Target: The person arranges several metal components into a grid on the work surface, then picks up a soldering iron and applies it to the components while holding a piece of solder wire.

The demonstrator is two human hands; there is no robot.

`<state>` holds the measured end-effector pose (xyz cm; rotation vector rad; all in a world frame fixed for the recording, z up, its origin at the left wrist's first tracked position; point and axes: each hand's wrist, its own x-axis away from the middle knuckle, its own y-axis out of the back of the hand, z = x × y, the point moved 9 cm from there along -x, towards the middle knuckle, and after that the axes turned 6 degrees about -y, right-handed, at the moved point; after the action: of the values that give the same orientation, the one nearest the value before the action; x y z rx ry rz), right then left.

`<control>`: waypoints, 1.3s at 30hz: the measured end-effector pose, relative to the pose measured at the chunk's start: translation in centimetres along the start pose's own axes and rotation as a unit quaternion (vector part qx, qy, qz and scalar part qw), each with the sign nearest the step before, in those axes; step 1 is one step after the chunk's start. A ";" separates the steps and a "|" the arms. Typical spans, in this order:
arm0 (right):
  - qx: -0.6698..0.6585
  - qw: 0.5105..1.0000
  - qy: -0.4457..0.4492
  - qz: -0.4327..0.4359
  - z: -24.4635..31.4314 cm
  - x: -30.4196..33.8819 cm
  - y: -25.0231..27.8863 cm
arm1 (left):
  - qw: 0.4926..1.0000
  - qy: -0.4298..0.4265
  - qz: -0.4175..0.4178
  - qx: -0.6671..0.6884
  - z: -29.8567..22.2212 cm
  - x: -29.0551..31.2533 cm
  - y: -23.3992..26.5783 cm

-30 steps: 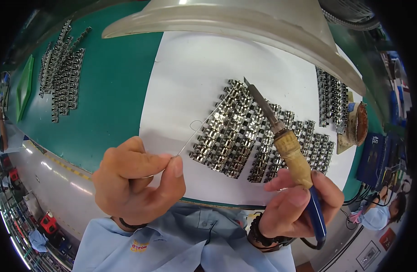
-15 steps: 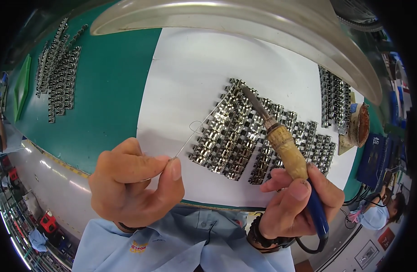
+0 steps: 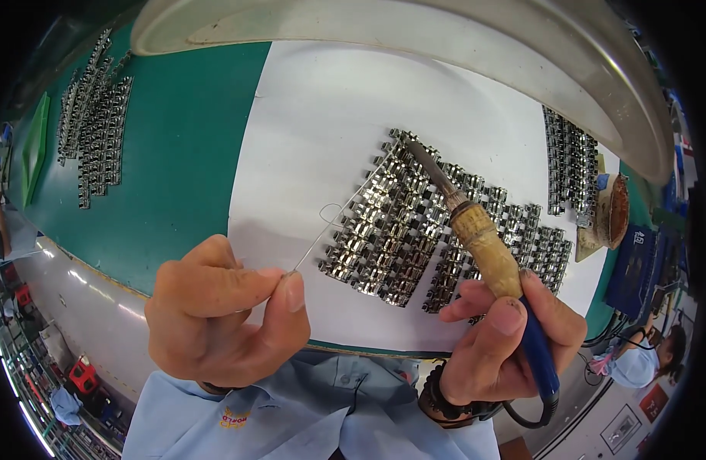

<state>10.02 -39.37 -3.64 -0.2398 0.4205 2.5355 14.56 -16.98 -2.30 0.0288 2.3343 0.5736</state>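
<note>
Between thumb and forefinger, my left hand (image 3: 228,310) pinches a thin solder wire (image 3: 317,240). The wire has a small loop partway and reaches up to the top corner of the metal parts. My right hand (image 3: 514,337) grips a soldering iron (image 3: 487,253) with a blue handle and a worn yellowish sleeve. Its dark tip rests at or just over that same top corner, near the wire's end; actual contact is too small to tell. Under both lie rows of small shiny metal connector parts (image 3: 383,238), set side by side on white paper (image 3: 299,130).
More strips of metal parts (image 3: 96,130) lie on the green mat (image 3: 184,130) at far left, beside a green tray (image 3: 36,149). Further strips (image 3: 569,157) sit at right, next to a round brown pad (image 3: 618,211) and a blue box (image 3: 630,268). A curved translucent hood (image 3: 414,38) arches overhead.
The iron's tip and the wire's end have shifted slightly up and left, staying at the top corner of the parts. Both grips look the same.
</note>
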 end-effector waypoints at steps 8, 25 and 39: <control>-0.006 1.000 0.009 0.006 0.1 -0.1 -0.3 | 1.000 0.014 -0.003 0.012 0.2 -0.1 0.1; 0.050 0.999 0.013 0.013 1.0 -1.2 -0.5 | 1.000 -0.001 0.018 0.007 0.1 -0.1 0.2; 0.077 0.996 0.042 0.005 0.8 -1.1 0.8 | 0.998 0.014 -0.054 0.026 0.1 0.1 0.5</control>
<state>10.45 -40.34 -2.43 -0.2871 0.6480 2.4934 14.47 -16.49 -2.26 -0.0811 2.3610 0.4637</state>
